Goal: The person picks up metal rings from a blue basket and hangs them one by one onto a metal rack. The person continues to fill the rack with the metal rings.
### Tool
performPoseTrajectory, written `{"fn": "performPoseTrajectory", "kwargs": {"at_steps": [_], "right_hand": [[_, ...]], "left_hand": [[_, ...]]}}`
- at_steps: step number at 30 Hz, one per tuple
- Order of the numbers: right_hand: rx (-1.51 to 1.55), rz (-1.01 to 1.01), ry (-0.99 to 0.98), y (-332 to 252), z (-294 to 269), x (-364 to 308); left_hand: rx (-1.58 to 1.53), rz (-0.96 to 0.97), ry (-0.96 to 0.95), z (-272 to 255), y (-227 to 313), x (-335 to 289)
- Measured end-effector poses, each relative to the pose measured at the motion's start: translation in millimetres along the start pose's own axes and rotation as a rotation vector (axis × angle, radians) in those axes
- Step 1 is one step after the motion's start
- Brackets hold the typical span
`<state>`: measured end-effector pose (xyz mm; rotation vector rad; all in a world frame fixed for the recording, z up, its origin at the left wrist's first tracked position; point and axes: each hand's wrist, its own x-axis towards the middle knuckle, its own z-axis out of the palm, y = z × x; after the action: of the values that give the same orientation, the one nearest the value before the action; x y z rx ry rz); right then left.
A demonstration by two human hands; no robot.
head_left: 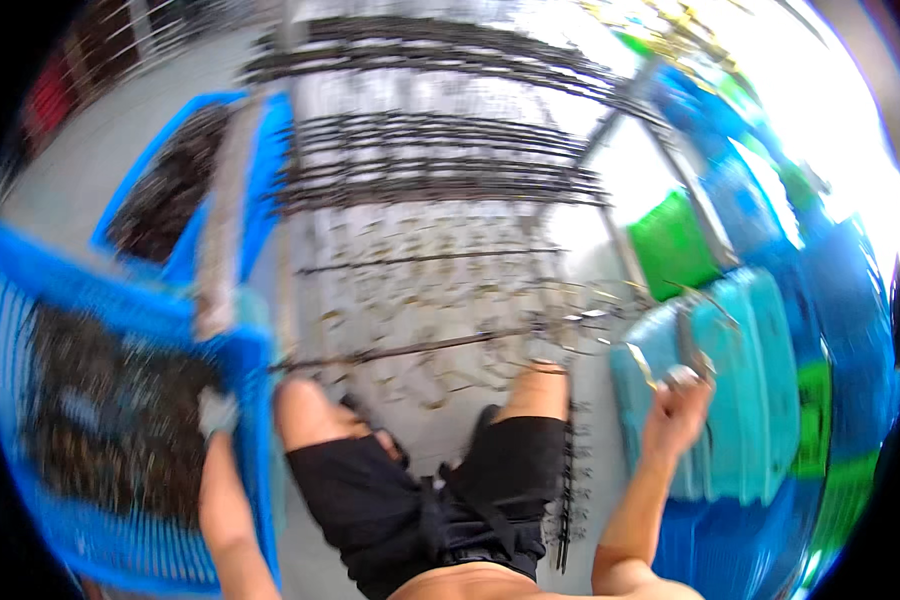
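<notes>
My left hand, in a pale glove, reaches over the right side of a blue slatted basket. It is at the edge of a dark brown, stringy-looking mass inside; blur hides its fingers. On the other side, my right hand is closed, with pale covering on the fingertips, above a turquoise crate. A narrow greyish piece and a thin yellowish strip stick up by its fingers; what it grips is too smeared to name. Two dark rods with small curved yellowish pieces span the space before my knees.
Ahead, a rack holds several bundled dark rods. Another blue tub with dark contents stands far left, behind a worn upright post. Blue crates and a green crate are on the right. A dark strip hangs beside my thigh.
</notes>
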<state>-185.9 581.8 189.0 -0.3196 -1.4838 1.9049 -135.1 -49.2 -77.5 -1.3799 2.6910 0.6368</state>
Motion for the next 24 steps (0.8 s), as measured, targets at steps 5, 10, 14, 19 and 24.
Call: {"fn": "performPoseTrajectory", "kwargs": {"at_steps": [5,10,14,19,24], "right_hand": [[-0.163,0.286,-0.258,64.8,-33.9,59.6],[-0.157,0.579,-0.361,90.2,3.7,62.5],[-0.263,0.717,-0.308,66.9,37.6,61.6],[-0.382,0.678,-0.250,70.0,44.5,64.5],[-0.251,0.497,-0.167,106.1,42.8,66.0]], "left_hand": [[0.215,-0.332,-0.153,30.0,6.6,4.5],[0.034,-0.268,-0.163,-1.7,-0.8,-5.5],[-0.422,-0.061,-0.286,-49.1,13.8,-36.3],[-0.961,0.037,-0.676,-114.0,18.1,-76.8],[-1.514,0.152,-0.732,-130.7,30.5,-114.0]]}}
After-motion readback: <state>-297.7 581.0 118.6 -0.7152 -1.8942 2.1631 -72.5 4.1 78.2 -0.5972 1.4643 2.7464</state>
